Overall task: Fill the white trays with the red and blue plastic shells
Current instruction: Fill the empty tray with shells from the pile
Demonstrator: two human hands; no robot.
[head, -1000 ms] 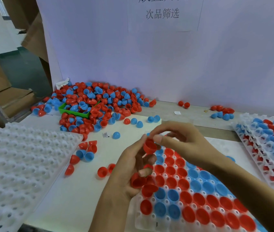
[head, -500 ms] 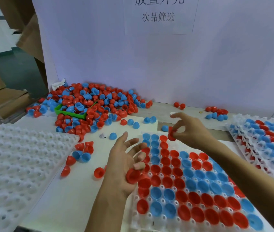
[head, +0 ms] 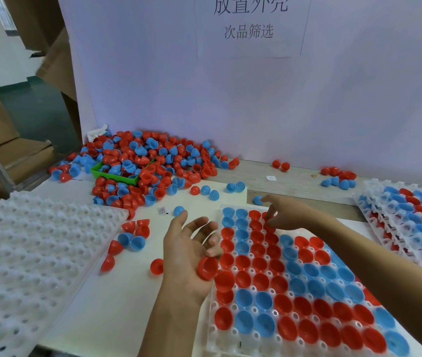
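- Head view: your right hand [head: 285,213] reaches to the far rows of the part-filled white tray [head: 233,338], fingertips pinching a red shell [head: 266,217] down at a pocket there; seat it open side up like its neighbours, and press until it sits level before letting go.
- Your left hand [head: 188,256] hovers palm up at the tray's near-left edge, fingers loosely spread, cradling a spare red shell [head: 207,267] on the palm; keep that palm level so the shell cannot roll off.
- Beyond your left hand lies the heap of red and blue shells [head: 150,163]; strays [head: 132,238] lie just left of it.
- Further left sits an unfilled white tray [head: 34,253]; past your right forearm, stacked filled trays [head: 410,210].
- Judged from the bare pockets under your right arm, several remain to fill.
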